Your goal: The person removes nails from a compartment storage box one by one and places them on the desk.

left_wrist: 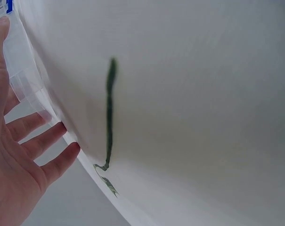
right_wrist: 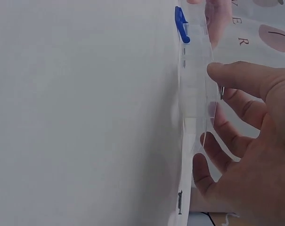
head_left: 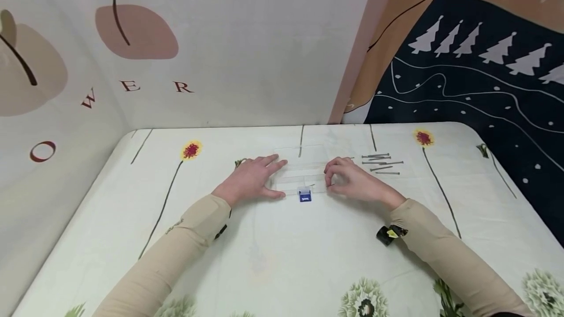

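Note:
A clear plastic box [head_left: 291, 180] with a blue latch [head_left: 305, 195] lies on the table between both hands. At its left side is my left hand [head_left: 253, 178], fingers spread and fairly straight, the fingertips at the box's edge; in the left wrist view the thumb [left_wrist: 1, 28] lies along the clear plastic. My right hand [head_left: 357, 182] is over the box's right side, thumb and index finger brought together. A thin metal nail [right_wrist: 222, 92] shows between them in the right wrist view, mostly hidden by the fingers.
Several loose nails [head_left: 381, 163] lie on the table just right of my right hand. Flower prints cover the white tablecloth [head_left: 282, 258]. Behind the table's far edge hangs a printed curtain [head_left: 264, 62].

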Demonstrator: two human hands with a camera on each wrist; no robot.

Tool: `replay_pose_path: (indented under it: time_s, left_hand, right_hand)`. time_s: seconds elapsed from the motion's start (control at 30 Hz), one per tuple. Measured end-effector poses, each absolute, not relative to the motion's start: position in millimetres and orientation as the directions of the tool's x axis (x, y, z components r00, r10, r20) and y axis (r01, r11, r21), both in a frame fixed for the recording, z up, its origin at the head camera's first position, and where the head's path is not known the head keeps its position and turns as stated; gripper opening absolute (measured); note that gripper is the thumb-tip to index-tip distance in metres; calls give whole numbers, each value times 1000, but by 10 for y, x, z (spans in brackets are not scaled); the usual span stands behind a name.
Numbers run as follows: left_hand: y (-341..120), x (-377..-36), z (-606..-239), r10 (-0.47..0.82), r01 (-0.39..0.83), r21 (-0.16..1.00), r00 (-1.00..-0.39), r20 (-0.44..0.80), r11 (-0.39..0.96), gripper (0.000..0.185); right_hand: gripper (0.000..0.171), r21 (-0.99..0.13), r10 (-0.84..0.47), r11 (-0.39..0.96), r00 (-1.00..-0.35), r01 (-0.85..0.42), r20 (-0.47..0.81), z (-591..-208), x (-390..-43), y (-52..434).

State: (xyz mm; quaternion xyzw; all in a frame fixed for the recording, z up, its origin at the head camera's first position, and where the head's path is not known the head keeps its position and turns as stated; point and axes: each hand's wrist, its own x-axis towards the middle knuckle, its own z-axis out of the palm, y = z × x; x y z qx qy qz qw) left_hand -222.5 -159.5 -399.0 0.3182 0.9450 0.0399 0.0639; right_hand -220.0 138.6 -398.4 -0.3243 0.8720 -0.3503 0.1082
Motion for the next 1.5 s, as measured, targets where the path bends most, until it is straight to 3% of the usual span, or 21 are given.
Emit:
replay_pose_path:
  time_s: [0.23,0.47,1.5]
  left_hand:
    - [-1596,-2215,-3974,608,598,114,-788,-95,793,85]
    - [-1607,-2223,-3993,614,606,109,-785,-79,788,85]
    - [-1616,-2221,-4021,621,614,112,-782,-52,782,84]
  right_hand:
    - [16,-736,-605,485,-789,-473,109,-3974,-2208,1457]
    - [10,-770,-588,464,-803,-437,102,-3934,-2239,1562]
    - [14,-638,-529,623,-844,-453,82,-3949,-2622,1809]
